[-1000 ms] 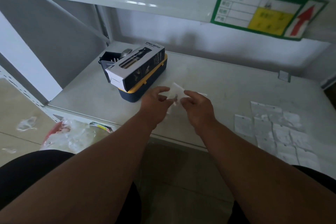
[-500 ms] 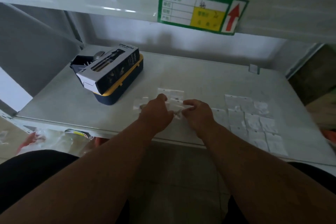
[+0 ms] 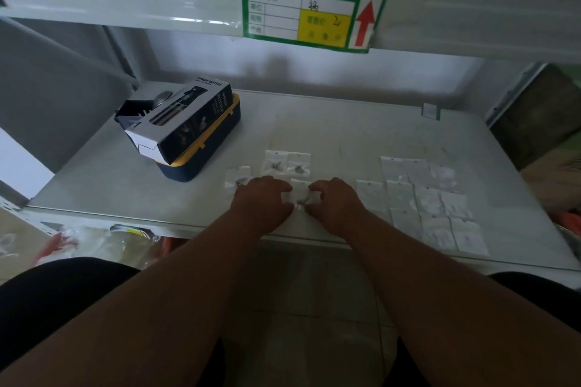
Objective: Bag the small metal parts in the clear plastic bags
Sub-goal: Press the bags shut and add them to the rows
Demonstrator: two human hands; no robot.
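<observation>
My left hand [image 3: 262,199] and my right hand [image 3: 334,201] sit side by side on the grey shelf [image 3: 330,135], both pinching one small clear bag [image 3: 301,196] that lies flat between them. Small dark metal parts [image 3: 300,205] show inside it at its near edge. Two filled clear bags [image 3: 287,163] lie just beyond my fingers, and a third filled bag [image 3: 237,176] lies to the left of my left hand. Several empty clear bags [image 3: 427,201] are spread in rows to the right.
A black spray-bottle box [image 3: 184,122] rests on a navy and yellow case [image 3: 207,154] at the back left. An upper shelf with a green label [image 3: 311,14] overhangs. Crumpled plastic [image 3: 78,239] lies on the floor below left.
My hands have lowered the bag from above the shelf down flat onto it. The view has swung left to right, so the box now sits further left.
</observation>
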